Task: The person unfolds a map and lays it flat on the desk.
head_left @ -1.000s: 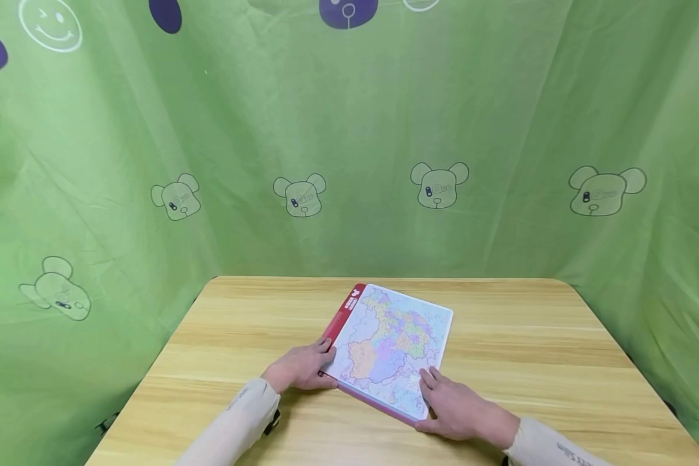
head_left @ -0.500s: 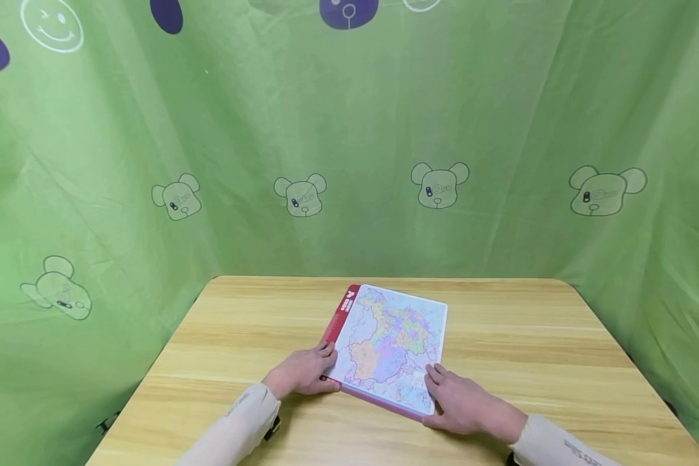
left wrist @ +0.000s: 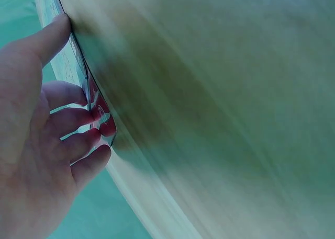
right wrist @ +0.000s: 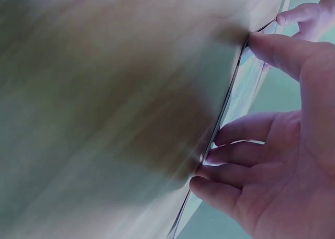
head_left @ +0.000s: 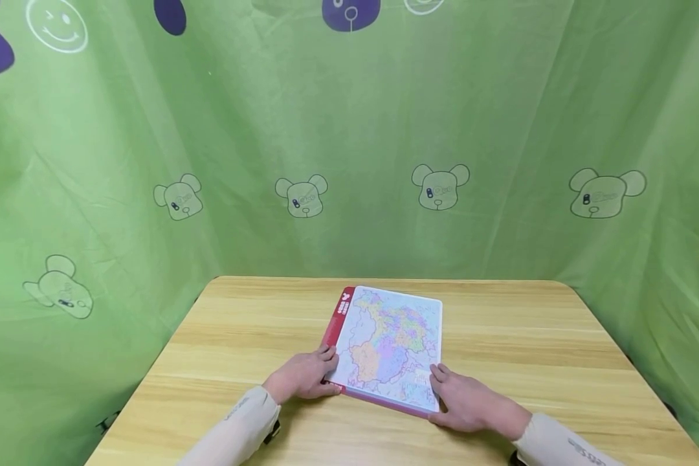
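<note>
A flat box [head_left: 387,346] with a coloured map printed on its white top and a red strip [head_left: 334,323] down its left side lies on the wooden table. My left hand [head_left: 304,375] grips its near left corner: the fingertips bend against the red side, and the thumb rests at the near edge. At the near right corner my right hand [head_left: 468,402] grips likewise, fingers along the right side and thumb at the near edge. Both wrist views show the fingertips right at the thin side of the box, close over the table.
The wooden table [head_left: 244,323] extends to the left, right and front of the box. Behind it and at both sides hangs a green curtain [head_left: 361,246] with bear-face prints. The table's far edge runs just behind the box.
The box has turned slightly anticlockwise, its far end swinging left, so it stands straighter to the table. My right hand has moved a little right with its corner; the left has hardly shifted.
</note>
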